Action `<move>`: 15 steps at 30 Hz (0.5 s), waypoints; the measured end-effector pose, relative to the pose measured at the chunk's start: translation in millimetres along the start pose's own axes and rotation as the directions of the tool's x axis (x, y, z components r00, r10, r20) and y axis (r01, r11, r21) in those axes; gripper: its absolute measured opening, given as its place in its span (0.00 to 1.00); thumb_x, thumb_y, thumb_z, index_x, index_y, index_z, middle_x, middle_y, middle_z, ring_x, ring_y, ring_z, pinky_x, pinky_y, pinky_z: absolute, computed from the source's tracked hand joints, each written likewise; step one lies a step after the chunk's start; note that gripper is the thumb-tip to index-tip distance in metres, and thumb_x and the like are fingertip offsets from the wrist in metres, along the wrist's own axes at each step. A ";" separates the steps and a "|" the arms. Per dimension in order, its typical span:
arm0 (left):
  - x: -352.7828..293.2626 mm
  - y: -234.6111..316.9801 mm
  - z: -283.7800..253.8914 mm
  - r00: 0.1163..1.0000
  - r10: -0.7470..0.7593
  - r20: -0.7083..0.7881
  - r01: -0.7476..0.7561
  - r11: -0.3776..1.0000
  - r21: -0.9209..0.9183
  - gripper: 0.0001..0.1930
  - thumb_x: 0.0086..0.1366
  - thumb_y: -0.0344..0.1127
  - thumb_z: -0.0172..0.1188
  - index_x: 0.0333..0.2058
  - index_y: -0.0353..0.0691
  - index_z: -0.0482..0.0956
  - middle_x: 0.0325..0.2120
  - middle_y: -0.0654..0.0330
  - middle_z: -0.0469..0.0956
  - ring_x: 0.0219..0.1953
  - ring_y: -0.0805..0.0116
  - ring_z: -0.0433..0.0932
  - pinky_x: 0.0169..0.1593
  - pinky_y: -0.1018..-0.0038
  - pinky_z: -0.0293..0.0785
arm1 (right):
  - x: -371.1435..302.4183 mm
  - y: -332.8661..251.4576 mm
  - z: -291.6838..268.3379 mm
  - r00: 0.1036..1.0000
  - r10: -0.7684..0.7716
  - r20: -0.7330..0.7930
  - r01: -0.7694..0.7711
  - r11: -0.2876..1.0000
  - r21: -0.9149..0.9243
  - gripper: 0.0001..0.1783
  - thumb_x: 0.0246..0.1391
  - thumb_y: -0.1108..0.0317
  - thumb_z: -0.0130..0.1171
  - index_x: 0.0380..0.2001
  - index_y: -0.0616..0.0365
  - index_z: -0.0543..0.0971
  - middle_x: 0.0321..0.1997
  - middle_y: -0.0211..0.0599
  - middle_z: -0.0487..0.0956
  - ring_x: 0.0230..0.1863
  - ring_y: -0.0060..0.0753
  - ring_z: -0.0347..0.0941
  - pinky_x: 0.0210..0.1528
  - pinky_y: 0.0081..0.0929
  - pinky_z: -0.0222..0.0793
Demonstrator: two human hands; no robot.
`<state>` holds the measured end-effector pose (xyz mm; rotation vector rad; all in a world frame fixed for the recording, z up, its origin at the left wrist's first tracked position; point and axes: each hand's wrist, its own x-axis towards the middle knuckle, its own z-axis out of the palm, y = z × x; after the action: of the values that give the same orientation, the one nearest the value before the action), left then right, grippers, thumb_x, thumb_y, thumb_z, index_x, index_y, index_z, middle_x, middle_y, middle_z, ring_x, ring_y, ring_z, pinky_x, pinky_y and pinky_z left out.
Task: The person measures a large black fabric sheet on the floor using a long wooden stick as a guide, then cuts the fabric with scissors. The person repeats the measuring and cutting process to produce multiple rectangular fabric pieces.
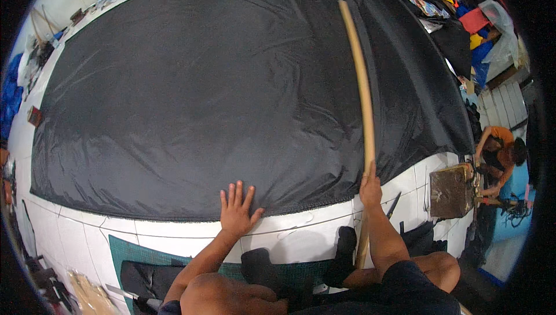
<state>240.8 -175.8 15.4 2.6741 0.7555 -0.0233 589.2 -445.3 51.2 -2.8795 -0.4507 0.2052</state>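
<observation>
A wide sheet of black fabric (pixel 191 83) lies spread over the white tiled floor, with wrinkles and folds across it. My left hand (pixel 238 213) rests palm down on its near edge, fingers spread. A long, tan pole (pixel 362 77) runs from near to far across the right part of the sheet. My right hand (pixel 369 190) is wrapped round the pole at the sheet's near edge. The pole's near end passes behind my right forearm, beside my dark-covered foot (pixel 346 241). To the right of the pole the fabric lies in loose folds.
A green mat (pixel 121 251) with dark cloth lies by my legs. A dark, narrow object (pixel 395 204) is beside my right forearm. At right, a person in orange (pixel 504 153) sits behind a brown boxy object (pixel 452 192). Colourful scraps (pixel 475 22) are piled at the far right.
</observation>
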 end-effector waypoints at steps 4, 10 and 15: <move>-12.8 7.3 1.6 0.993 0.098 0.063 -0.097 0.995 -0.016 0.36 0.69 0.63 0.44 0.70 0.51 0.55 0.72 0.47 0.44 0.74 0.45 0.41 0.71 0.42 0.36 | 20.0 -14.9 1.6 0.987 0.007 -0.160 -0.004 1.000 0.019 0.36 0.66 0.53 0.48 0.73 0.43 0.51 0.48 0.62 0.77 0.50 0.65 0.74 0.55 0.49 0.67; -38.5 7.1 0.9 0.965 0.211 -0.155 -0.239 0.952 -0.190 0.32 0.65 0.54 0.56 0.63 0.46 0.66 0.65 0.48 0.61 0.68 0.47 0.57 0.69 0.46 0.47 | 0.1 -145.6 -20.6 0.962 -0.263 0.068 0.255 0.961 0.109 0.36 0.65 0.59 0.53 0.72 0.44 0.54 0.55 0.55 0.74 0.55 0.58 0.72 0.58 0.45 0.66; -45.0 -63.9 -31.7 0.724 -0.285 -0.628 0.034 0.924 -0.381 0.17 0.56 0.38 0.60 0.43 0.38 0.79 0.39 0.50 0.79 0.43 0.48 0.75 0.49 0.56 0.66 | -41.2 -272.1 28.1 0.737 -0.635 0.232 0.636 0.767 0.082 0.36 0.63 0.57 0.54 0.71 0.44 0.55 0.47 0.51 0.75 0.46 0.57 0.74 0.48 0.49 0.71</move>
<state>167.1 -136.9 28.6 2.2301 1.0807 1.0036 468.0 -200.1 92.6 -2.5103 -1.4457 0.4379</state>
